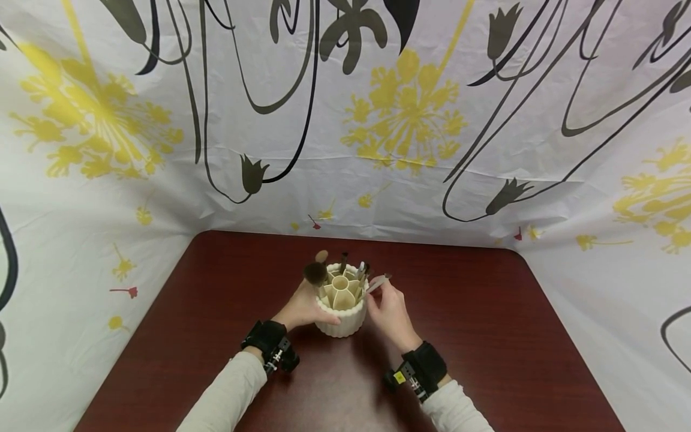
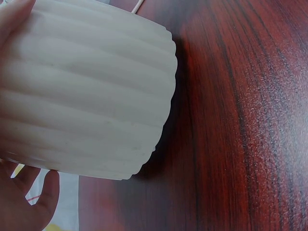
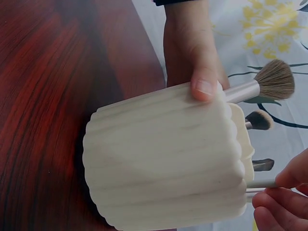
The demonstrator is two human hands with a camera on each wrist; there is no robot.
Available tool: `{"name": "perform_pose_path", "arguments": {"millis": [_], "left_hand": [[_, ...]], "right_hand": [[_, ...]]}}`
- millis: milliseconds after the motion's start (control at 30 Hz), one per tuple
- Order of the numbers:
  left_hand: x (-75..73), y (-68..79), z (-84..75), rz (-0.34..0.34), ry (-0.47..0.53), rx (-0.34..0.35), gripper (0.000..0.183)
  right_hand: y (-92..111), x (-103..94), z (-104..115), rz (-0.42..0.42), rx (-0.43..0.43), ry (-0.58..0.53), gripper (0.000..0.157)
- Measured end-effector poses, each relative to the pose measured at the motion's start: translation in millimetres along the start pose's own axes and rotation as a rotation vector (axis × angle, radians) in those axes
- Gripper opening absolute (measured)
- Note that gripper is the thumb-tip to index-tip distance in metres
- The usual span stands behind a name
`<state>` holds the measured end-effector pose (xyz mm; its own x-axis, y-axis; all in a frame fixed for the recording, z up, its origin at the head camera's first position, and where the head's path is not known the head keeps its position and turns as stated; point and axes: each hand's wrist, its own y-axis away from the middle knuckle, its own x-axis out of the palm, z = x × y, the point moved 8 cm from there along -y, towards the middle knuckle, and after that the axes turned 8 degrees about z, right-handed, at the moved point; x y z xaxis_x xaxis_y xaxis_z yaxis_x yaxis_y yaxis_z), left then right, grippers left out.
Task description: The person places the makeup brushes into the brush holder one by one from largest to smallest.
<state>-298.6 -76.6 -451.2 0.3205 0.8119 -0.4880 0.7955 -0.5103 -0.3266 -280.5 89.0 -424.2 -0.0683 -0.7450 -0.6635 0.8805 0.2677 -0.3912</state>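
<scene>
A cream ribbed makeup brush holder (image 1: 341, 326) with inner compartments stands on the table. My left hand (image 1: 303, 308) grips its left side, thumb along the front near the rim. In the right wrist view that thumb presses the ribbed wall, and fingertips (image 2: 47, 195) reach round the far side in the left wrist view. At the right rim, my right hand (image 1: 393, 311) pinches a slim makeup brush (image 3: 261, 183) by its handle, whose lower end is inside the holder. Other brushes, among them a large fluffy brush (image 3: 275, 80), lean in compartments at the back and left.
The dark red wood-grain table (image 1: 259, 270) has rounded far corners. A white cloth (image 1: 302, 198) printed with yellow and grey flowers hangs behind it and along both sides. Black camera straps (image 1: 426, 366) circle both wrists.
</scene>
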Motion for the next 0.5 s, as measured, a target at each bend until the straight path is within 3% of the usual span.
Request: {"name": "perform_pose_path", "arguments": {"millis": [500], "left_hand": [[0.6,-0.5,-0.6,0.007,0.017,0.014,0.132]], "right_hand": [[1.4,3.9,-1.8,0.016,0.000,0.016,0.015]]}}
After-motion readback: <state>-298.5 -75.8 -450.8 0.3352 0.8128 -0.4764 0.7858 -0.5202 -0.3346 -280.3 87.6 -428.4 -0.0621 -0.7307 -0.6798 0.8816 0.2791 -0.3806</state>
